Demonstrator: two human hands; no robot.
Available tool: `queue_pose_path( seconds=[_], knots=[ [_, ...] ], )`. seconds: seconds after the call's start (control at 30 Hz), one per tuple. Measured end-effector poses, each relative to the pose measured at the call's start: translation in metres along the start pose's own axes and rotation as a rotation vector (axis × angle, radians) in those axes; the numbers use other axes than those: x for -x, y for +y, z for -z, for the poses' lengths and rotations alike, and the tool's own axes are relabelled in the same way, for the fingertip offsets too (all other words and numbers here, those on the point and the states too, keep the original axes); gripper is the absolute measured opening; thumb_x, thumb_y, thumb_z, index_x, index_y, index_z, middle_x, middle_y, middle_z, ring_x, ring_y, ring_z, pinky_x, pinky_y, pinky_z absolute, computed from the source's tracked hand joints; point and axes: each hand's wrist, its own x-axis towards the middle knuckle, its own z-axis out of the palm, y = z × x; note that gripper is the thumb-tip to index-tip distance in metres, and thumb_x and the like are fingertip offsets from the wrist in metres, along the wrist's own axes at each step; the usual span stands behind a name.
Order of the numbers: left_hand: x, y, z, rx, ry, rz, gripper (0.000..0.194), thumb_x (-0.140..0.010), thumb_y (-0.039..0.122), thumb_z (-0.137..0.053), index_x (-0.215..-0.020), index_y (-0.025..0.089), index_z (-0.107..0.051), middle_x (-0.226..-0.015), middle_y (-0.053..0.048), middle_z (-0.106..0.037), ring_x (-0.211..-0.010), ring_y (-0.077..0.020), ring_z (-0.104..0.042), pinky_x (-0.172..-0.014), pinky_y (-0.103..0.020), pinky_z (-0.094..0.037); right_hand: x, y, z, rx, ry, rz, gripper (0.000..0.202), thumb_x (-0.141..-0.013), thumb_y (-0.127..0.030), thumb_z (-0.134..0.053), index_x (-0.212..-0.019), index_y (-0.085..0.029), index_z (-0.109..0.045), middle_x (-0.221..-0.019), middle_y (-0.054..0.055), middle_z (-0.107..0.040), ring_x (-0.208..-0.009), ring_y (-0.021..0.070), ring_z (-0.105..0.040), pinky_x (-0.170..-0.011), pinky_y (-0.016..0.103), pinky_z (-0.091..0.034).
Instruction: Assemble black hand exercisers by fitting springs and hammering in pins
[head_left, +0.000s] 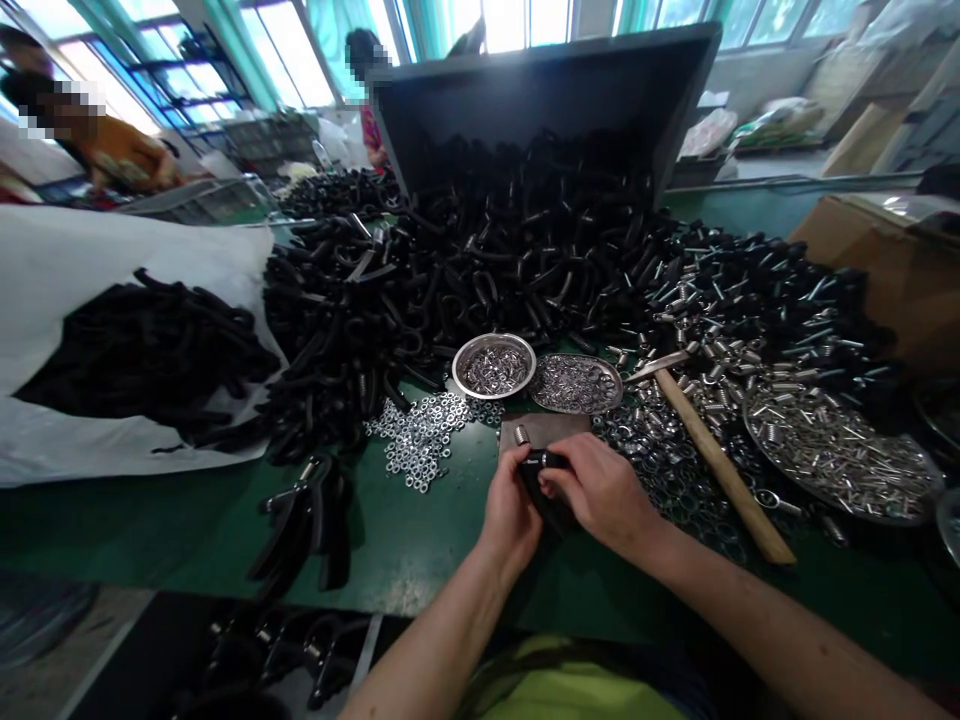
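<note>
Near the middle of the green table, my left hand [512, 508] is closed around a black handle part [545, 503], with a metal spring [521, 435] sticking up beside its thumb. My right hand [600, 487] pinches the upper end of the same part, where a small metal ring shows. Both hands are just in front of a flat metal plate [546, 430]. Behind the plate stand a round steel bowl [493, 394] of small metal pieces and an oval dish [576, 408] of small rings. My fingertips partly hide the black part.
A hammer [724, 470] lies at the right beside springs and a tray [847, 505] of pins. White nuts [424, 435] are spread at left. Black parts [480, 270] are heaped behind, spilling from a grey bin [540, 90]. Several finished-looking handles [307, 520] lie front left. Two people are farther back.
</note>
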Motion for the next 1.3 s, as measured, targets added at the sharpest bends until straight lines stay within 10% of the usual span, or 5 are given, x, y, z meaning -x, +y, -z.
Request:
queue_pose_path(
  seconds=[0.13,0.6,0.87,1.03,1.3],
  knots=[
    [0.004,0.0,0.005,-0.127,-0.042,-0.231,0.015,-0.07,0.026,-0.065,-0.074,0.015,-0.056,-0.062,0.005,-0.052,-0.05,-0.0059,-0.045,-0.051,-0.018,-0.037,-0.001,-0.002,-0.005,-0.052,-0.164,-0.319,0.044,-0.094,-0.044,-0.033,-0.077,-0.018,-0.064,-0.066,0.007,-0.065,-0.065,0.0208,-0.063,-0.062,0.032,-0.047],
    [0.008,0.008,0.021,-0.414,-0.081,-0.398,0.012,-0.077,0.029,-0.057,-0.077,0.017,-0.056,-0.07,0.003,-0.052,-0.06,-0.0097,-0.046,-0.056,-0.02,-0.036,0.01,-0.01,-0.006,-0.441,-0.079,-0.232,0.022,-0.08,-0.033,-0.059,-0.101,-0.026,-0.06,-0.091,0.006,-0.065,-0.088,0.0239,-0.06,-0.079,0.041,-0.048],
    [0.015,0.006,0.024,-0.947,0.149,-0.753,0.053,-0.059,0.032,-0.08,-0.102,0.022,-0.051,-0.099,-0.004,-0.057,-0.096,-0.0215,-0.053,-0.085,-0.029,-0.038,0.019,-0.009,-0.041,-1.435,-0.044,-0.942,0.034,-0.077,-0.053,-0.06,-0.077,-0.021,-0.047,-0.049,-0.007,-0.047,-0.037,0.0083,-0.043,-0.034,0.02,-0.038],
    [0.003,0.02,0.035,-1.166,0.003,-0.65,0.053,-0.053,0.034,-0.083,-0.098,0.023,-0.057,-0.087,-0.004,-0.059,-0.085,-0.0242,-0.055,-0.077,-0.031,-0.039,-0.011,0.029,-0.025,-0.792,-0.62,-0.658,0.047,-0.086,-0.061,-0.039,-0.077,-0.017,-0.055,-0.041,-0.004,-0.05,-0.032,0.0098,-0.043,-0.034,0.02,-0.033],
    [-0.006,0.025,0.038,-1.982,-0.166,-0.779,0.05,-0.06,0.044,-0.076,-0.1,0.021,-0.058,-0.105,-0.009,-0.055,-0.098,-0.0299,-0.051,-0.083,-0.041,-0.038,-0.154,0.06,-0.052,0.272,-0.257,-0.191,0.022,-0.083,-0.024,-0.051,-0.081,-0.013,-0.07,-0.101,0.017,-0.065,-0.106,0.0288,-0.047,-0.085,0.039,-0.037]
  ],
)
